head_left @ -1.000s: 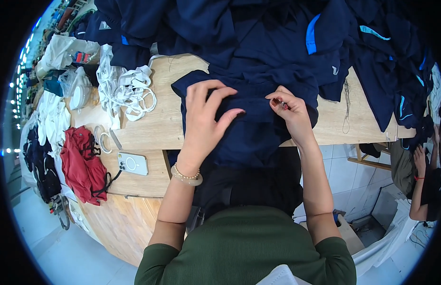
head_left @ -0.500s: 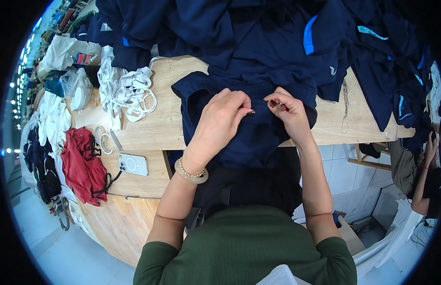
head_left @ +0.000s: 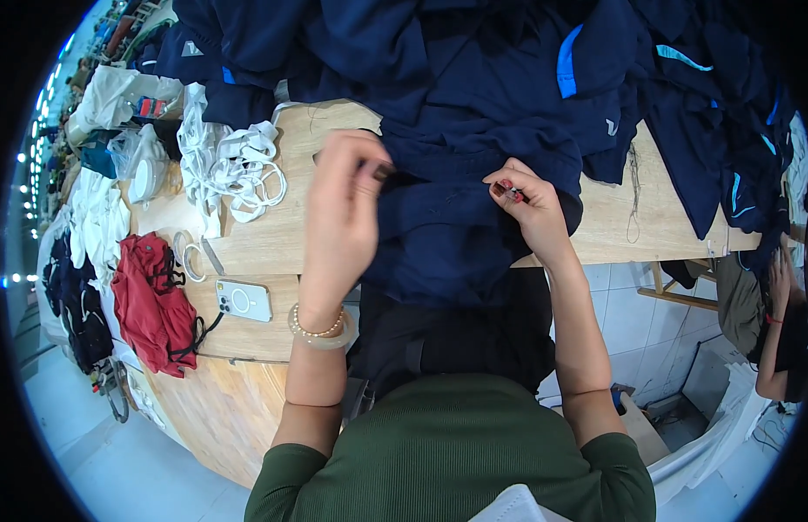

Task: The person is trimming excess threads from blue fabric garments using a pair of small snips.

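A navy garment (head_left: 443,252) with a gathered waistband lies over the table's near edge and hangs toward my lap. My right hand (head_left: 534,198) is closed at the waistband's right part, thumb and fingers pressed together. A small dark red and silvery thing (head_left: 513,191) shows at these fingertips; its kind is too small to tell. Raised over the garment's left edge, my left hand (head_left: 345,204) is smeared by motion. Its fingers are bent, with the thumb close to them, and whether they pinch anything cannot be seen.
Navy garments with blue trims (head_left: 508,65) are heaped along the far side. To the left are white straps (head_left: 234,165), a roll of tape (head_left: 193,261), a phone (head_left: 244,300) and a red garment (head_left: 151,300). Another person's hand (head_left: 780,283) shows at far right.
My left hand has lifted off the waistband and moved left and slightly up. My right hand stays in place. The other person's hand at far right has shifted a little.
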### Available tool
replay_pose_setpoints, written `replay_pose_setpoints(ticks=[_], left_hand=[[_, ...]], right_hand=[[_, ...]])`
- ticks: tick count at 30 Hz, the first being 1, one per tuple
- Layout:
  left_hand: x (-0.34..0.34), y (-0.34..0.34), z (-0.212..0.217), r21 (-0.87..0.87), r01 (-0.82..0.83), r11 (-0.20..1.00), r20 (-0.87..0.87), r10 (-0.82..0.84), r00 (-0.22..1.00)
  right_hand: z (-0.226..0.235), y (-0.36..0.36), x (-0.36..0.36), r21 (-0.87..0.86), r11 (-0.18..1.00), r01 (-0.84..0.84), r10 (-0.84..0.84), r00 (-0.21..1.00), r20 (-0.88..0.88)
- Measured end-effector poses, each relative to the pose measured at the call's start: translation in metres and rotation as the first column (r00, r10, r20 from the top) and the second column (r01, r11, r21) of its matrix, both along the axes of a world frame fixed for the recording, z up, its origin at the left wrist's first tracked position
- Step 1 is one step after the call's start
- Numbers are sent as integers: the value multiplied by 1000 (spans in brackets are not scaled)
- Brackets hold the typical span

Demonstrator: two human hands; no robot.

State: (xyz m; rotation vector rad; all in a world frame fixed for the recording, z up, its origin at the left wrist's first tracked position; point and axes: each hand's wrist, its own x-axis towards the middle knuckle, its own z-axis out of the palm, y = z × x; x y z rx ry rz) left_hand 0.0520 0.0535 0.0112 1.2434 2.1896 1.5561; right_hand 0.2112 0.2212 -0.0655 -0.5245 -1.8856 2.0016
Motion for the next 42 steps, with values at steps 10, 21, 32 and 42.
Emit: replay_pose_setpoints(ticks=[10,21,32,42], left_hand=[[36,25,-23,-266,118,957,-179,-170,969],[7,18,-28,91,-174,981,470,112,876],[30,30,-28,-277,70,958,-352,-169,921],[24,39,-24,-194,178,965,-222,-220,950]], right_hand=[[3,-3,-2,49,999,12,-13,999,29],[-1,-2,-1,-3,1000,27,-27,999,17],[2,-4,-3,24,1000,17,-17,1000,25],[0,8,7,169,985,42,-47,999,23]])
